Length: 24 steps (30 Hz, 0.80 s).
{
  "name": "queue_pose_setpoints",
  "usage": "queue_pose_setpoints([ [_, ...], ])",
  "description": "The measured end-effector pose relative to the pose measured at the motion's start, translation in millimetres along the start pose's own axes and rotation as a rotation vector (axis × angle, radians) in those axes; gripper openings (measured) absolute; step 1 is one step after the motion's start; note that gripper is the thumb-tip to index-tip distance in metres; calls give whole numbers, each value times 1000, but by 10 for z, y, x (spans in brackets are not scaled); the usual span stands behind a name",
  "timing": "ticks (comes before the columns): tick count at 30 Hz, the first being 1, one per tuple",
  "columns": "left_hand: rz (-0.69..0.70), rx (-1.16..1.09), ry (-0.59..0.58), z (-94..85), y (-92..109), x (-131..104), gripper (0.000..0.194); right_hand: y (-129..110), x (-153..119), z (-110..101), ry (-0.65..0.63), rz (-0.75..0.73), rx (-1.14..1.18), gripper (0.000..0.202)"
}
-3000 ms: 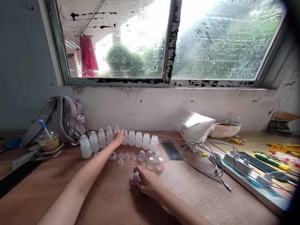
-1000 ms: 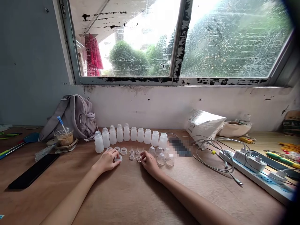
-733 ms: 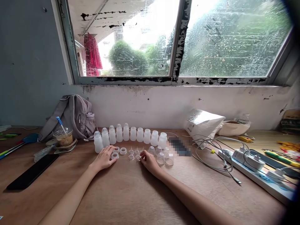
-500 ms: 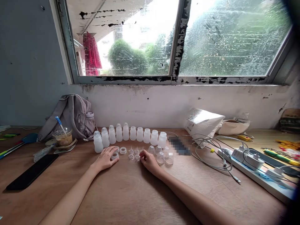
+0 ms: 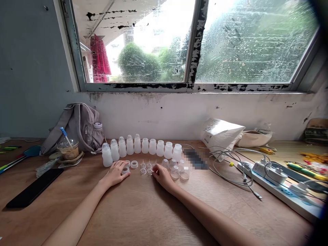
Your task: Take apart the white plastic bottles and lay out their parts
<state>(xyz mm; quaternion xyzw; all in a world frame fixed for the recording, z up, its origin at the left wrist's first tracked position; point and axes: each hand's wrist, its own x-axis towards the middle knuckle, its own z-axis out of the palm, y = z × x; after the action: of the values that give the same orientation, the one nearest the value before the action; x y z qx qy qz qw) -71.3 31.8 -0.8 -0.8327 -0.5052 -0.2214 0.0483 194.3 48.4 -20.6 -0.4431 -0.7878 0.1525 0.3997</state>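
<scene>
My left hand (image 5: 118, 173) rests on the table with thumb and fingers apart, around the left side of a translucent ring (image 5: 125, 170); another ring (image 5: 134, 164) lies just to its right. My right hand (image 5: 162, 176) has its fingers curled together beside small clear nipples (image 5: 142, 171); whatever its fingertips hold is too small to tell. Clear domed caps (image 5: 175, 172) stand right of this hand. Behind both hands, frosted bottles form a curved row: the left ones (image 5: 107, 155) carry clear caps, the right ones (image 5: 168, 150) have open tops.
A black phone-like slab (image 5: 34, 188), a drink cup (image 5: 68, 150) and a grey backpack (image 5: 82, 128) are on the left. To the right lie looped cables (image 5: 230, 171), a power strip (image 5: 284, 191) and a white package (image 5: 221, 135). A window is above the back wall.
</scene>
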Motion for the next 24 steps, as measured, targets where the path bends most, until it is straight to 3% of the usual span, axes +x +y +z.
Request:
queue_pose_setpoints([
  [4, -10, 11, 38, -40, 70, 12, 43, -59, 0, -44, 12, 4, 17, 5],
  [8, -112, 105, 136, -68, 194, 154, 38, -170, -79, -172, 51, 41, 179, 5],
  [11, -187, 154, 148, -83, 289, 420, 39, -220, -198, -289, 51, 85, 268, 7],
  [18, -353, 150, 129, -115, 376, 1290, 55, -203, -354, -439, 21, 127, 357, 7],
  [21, -384, 145, 156, -61, 364, 1463, 54, -201, -345, -448, 16, 170, 391, 8],
  [24, -387, 135, 210, -4, 369, 1459, 47, -207, -338, -453, 13, 182, 403, 7],
])
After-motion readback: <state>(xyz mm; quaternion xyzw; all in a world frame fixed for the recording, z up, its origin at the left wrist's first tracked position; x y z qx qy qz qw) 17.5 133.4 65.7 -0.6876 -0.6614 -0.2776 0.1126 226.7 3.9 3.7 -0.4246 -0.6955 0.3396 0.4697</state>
